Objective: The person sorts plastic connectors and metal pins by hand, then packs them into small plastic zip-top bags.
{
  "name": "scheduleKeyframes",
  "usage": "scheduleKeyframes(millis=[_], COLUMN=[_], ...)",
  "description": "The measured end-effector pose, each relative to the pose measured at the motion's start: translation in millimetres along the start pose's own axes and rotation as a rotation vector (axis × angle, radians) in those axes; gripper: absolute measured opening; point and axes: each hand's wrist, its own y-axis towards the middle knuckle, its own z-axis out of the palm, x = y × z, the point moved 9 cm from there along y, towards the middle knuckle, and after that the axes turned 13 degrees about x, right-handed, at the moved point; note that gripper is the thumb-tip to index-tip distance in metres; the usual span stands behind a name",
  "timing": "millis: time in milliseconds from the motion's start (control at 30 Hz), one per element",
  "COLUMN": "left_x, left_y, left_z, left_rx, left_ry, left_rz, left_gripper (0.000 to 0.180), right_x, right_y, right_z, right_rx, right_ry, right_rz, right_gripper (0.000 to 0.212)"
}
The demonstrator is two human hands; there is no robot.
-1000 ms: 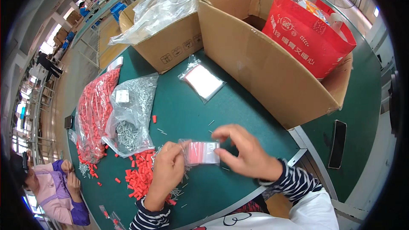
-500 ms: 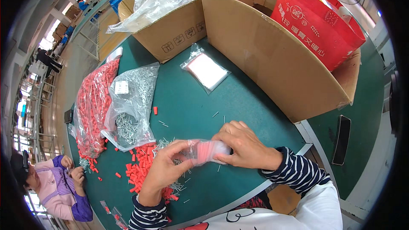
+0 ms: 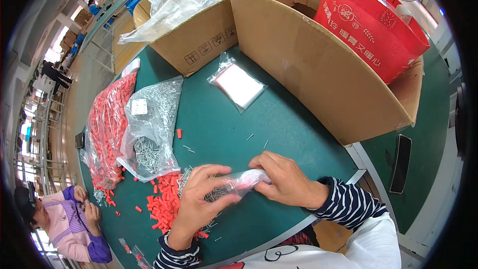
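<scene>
My right hand (image 3: 286, 179) is closed on a small clear plastic bag (image 3: 245, 181), with a pinkish-red and white shape showing through its film. My left hand (image 3: 201, 199) is at the bag's other end, thumb and fingers spread apart around its loose edge. Whether those fingers touch the film I cannot tell. Below and left of my left hand lies a pile of red plastic sleeves (image 3: 162, 204). Loose silver screws (image 3: 185, 175) lie beside the sleeves, partly hidden by that hand.
A large bag of red sleeves (image 3: 107, 129) and a bag of screws (image 3: 154, 119) lie at left. Flat clear bags (image 3: 240, 87) sit near cardboard boxes (image 3: 318, 65). A red tote (image 3: 368, 30) stands in one box. A co-worker (image 3: 69, 219) sits at lower left.
My left fingers have spread apart from their grip on the bag. The small bag has tilted and looks narrower in my right hand.
</scene>
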Motion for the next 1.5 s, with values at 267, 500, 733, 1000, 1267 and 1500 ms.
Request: scheduleKeyframes(millis=[267,500,733,1000,1267,1500], left_x=[-13.6,-11.5,-1.2,6.1,20.0,28.1], left_y=[3.9,1.4,2.0,6.9,4.9,-2.1], left_z=[8.5,4.6,2.9,4.5,3.0,-5.1], left_rx=[-0.152,-0.231,-0.265,-0.243,-0.209,-0.312], left_ry=[0.251,0.304,0.377,0.267,-0.09,0.004], left_rz=[0.085,0.028,-0.051,-0.025,-0.032,-0.177], left_gripper=[0.036,0.025,0.025,0.023,0.022,0.019], right_x=[2.3,8.7,-13.6,-5.5,-14.2,-25.0], right_y=[-2.2,0.9,1.8,3.4,4.0,2.7], right_z=[3.9,3.8,4.8,1.6,4.8,1.5], right_rx=[0.04,0.057,0.156,0.093,0.133,0.094], right_ry=[-0.13,-0.135,0.225,0.141,0.437,0.503], right_rz=[0.035,-0.02,0.216,0.054,0.076,0.218], right_gripper=[0.024,0.025,0.03,0.032,0.036,0.02])
